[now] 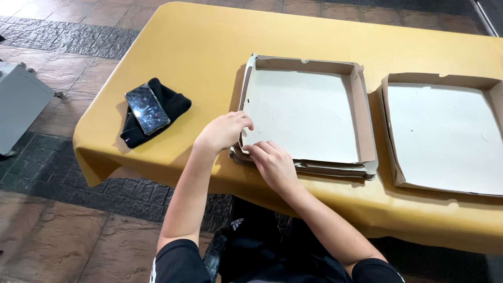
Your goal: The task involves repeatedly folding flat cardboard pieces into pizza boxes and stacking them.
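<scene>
The person is sitting at a table [199, 47] covered with a yellow cloth, and both hands are working at the near left corner of a shallow cardboard box tray [306, 112]. This tray is lying on top of a stack of flat cardboard pieces [335, 170], of which only the edges are showing at the near side.

The left hand [222, 131] is coming from the left side and its fingers are curling over the left wall of the tray, close to the near corner; it seems to be gripping this wall lightly. The right hand [272, 162] is lying just beside it, at the near edge, with the fingertips bent down and pressing or pinching the cardboard where the near wall is folded flat. I cannot tell exactly if the fingers are going under the flap. The two hands are almost touching each other at this corner.

From the hands, the tray is extending away and to the right, toward the far side of the table. It is nearly square, so no long axis is clear. Both hands are equally near.

The tray is holding nothing; only its pale inside bottom is showing. A second open tray [445, 136] is standing just to the right, slightly apart, and it is holding nothing too.

Well apart to the left, a phone [147, 109] is lying on a folded black cloth [167, 105].
</scene>
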